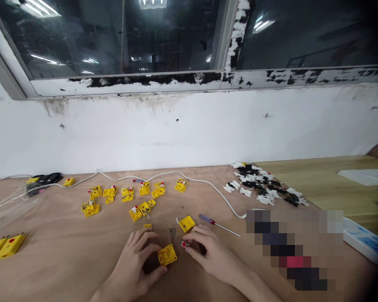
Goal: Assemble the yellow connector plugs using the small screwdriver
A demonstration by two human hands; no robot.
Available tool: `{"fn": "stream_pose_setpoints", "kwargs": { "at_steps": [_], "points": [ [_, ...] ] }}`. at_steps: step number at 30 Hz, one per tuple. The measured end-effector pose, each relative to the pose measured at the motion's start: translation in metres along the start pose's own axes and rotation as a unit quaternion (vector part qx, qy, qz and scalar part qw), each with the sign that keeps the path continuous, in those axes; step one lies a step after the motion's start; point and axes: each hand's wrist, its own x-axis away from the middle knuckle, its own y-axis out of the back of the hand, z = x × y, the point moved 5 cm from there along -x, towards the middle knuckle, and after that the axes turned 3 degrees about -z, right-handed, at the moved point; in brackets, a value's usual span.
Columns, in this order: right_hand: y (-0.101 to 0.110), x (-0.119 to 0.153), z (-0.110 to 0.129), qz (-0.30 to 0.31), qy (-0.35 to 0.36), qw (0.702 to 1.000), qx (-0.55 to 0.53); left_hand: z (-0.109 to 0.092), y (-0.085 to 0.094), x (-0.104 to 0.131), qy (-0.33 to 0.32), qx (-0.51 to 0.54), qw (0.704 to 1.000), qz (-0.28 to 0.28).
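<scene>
My left hand [138, 262] rests on the wooden table, thumb and fingers curved around the left side of an open yellow housing [167, 255], whose compartments face up. Just right of it, my right hand [209, 251] pinches a small white part with a red button [184, 244] between thumb and index finger. Behind my right fingertips lies a yellow cover [187, 224]. Small metal pieces [172, 230] sit between the cover and the housing. A smaller yellow piece [148, 226] is beyond my left fingers.
Several opened yellow housings [127, 193] lie farther back. A screwdriver [219, 225] is right of centre. White and black parts [264, 184] are heaped at the back right. A white cable [208, 182] crosses the table. Closed yellow units [11, 246] stand left. A blurred patch covers the right.
</scene>
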Motion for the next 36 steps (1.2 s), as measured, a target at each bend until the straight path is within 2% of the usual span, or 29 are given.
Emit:
{"fn": "stream_pose_setpoints", "kwargs": {
  "at_steps": [2, 7, 26, 36],
  "points": [
    [-0.0004, 0.0003, 0.0011, 0.005, 0.002, 1.0, 0.004, 0.0005, 0.001, -0.0013, 0.009, 0.006, 1.0, -0.002],
    [-0.0005, 0.0015, 0.0023, 0.012, 0.004, 1.0, 0.015, -0.0028, 0.0046, -0.0022, -0.013, 0.024, 1.0, -0.007],
    [0.001, 0.0023, 0.0066, 0.033, 0.021, 0.999, 0.009, -0.0034, 0.001, 0.0022, -0.015, 0.035, 0.996, 0.078],
    [-0.0066, -0.0006, -0.0012, 0.03, 0.004, 0.999, -0.029, -0.0014, 0.0031, 0.0009, -0.018, 0.042, 0.997, 0.064]
  ]
}}
